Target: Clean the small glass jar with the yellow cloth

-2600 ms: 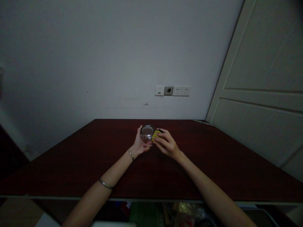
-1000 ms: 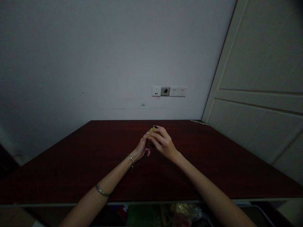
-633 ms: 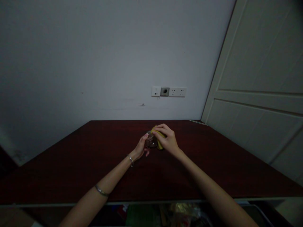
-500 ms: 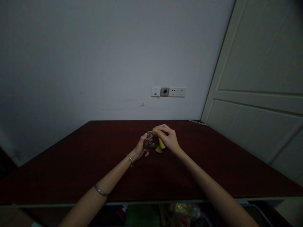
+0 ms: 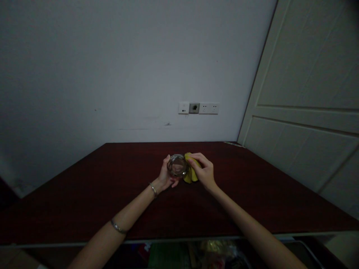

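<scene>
My left hand [image 5: 166,175] is wrapped around the side of a clear round glass bowl or jar [image 5: 177,166], its round opening or base facing me above the table. Fingers show through and below the glass. In my right hand [image 5: 204,170] a folded yellow cloth [image 5: 191,174] is pinched between thumb and fingers. The cloth lies against the right side of the glass, and its lower folds hang down beside it. Whether the glass is a bowl or a jar cannot be told in this dim light.
A dark red-brown table [image 5: 123,209] reaches back to a pale wall [image 5: 140,67] with a row of sockets [image 5: 198,108]. To the right stands a white panelled door [image 5: 303,93]. Under the table's front edge, a green item [image 5: 169,256] and a shiny plastic bag [image 5: 218,248] lie on a shelf or in a drawer.
The glass has turned so its round face points more towards me. My right hand and the yellow cloth have shifted slightly right and down along its edge.
</scene>
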### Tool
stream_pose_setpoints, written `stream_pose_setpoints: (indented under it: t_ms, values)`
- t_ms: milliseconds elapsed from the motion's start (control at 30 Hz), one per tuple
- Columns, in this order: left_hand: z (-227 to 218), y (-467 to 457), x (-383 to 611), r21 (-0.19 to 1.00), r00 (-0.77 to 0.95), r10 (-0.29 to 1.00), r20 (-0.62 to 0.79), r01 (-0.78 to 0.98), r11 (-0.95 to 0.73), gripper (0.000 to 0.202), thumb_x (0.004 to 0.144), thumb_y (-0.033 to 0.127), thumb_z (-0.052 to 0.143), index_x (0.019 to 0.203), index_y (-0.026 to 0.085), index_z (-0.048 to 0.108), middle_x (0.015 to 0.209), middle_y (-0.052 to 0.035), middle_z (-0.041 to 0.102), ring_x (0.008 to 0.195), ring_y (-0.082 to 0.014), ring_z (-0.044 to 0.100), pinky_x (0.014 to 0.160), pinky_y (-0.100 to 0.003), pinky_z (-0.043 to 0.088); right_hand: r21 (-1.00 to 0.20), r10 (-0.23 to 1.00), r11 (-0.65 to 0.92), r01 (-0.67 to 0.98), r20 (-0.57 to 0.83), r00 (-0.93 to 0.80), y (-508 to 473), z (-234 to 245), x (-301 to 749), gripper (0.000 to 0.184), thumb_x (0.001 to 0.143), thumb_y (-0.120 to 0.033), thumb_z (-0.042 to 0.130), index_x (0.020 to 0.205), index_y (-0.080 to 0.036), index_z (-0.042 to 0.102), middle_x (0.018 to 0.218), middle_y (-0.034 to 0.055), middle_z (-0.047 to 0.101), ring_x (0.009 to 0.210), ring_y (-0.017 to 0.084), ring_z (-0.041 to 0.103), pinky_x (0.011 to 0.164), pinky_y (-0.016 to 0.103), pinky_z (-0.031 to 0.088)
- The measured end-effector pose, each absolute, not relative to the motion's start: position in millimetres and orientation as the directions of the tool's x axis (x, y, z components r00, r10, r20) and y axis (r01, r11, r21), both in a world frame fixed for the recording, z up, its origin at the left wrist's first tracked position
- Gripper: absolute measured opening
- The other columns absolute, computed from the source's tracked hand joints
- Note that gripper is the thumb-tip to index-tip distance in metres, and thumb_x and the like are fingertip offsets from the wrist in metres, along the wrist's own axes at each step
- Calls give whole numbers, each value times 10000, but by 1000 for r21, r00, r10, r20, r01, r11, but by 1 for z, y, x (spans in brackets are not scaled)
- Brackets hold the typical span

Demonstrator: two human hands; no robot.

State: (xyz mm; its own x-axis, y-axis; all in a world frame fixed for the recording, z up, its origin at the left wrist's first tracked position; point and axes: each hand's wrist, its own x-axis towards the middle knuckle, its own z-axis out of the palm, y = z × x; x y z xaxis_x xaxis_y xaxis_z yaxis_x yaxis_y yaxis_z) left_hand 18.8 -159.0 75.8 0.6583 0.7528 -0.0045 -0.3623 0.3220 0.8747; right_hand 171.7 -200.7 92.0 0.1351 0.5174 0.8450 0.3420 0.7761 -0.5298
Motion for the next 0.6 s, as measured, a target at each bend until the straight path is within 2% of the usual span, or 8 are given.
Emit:
stream_pose_setpoints:
  t_ms: [167, 333, 500, 600]
  values:
    - [81, -158, 18, 825, 711, 701, -60, -359, 435, 803, 640, 805, 195, 713, 106, 584, 406, 1, 430, 269, -41, 204, 220, -183, 246, -448, 446, 793, 412, 889, 108, -205, 85, 171, 106, 767, -208, 607, 855, -217, 666, 856, 52, 641, 834, 186, 603, 784, 366, 488]
    - [82, -155, 16, 784, 703, 703, -102, -379, 492, 778, 621, 823, 193, 661, 135, 554, 404, -9, 444, 273, -45, 224, 230, -166, 227, -389, 413, 801, 455, 909, 51, -210, 75, 171, 140, 760, -183, 615, 886, -220, 663, 865, 53, 650, 851, 191, 608, 821, 392, 495]
    - [83, -155, 16, 778, 700, 710, -72, -406, 479, 795, 622, 823, 197, 660, 118, 561, 402, -6, 445, 270, -37, 224, 237, -161, 209, -279, 356, 829, 485, 931, -73, -214, 66, 170, 201, 762, -136, 605, 943, -210, 651, 928, 72, 622, 1003, 224, 568, 887, 436, 479]
    - [83, -156, 17, 777, 688, 721, -83, -408, 479, 813, 622, 824, 200, 674, 104, 577, 395, -3, 446, 263, -33, 223, 243, -159, 201, -164, 270, 849, 503, 952, -146, -214, 61, 172, 270, 755, -93, 601, 995, -213, 633, 953, 79, 604, 1071, 248, 529, 881, 468, 481]
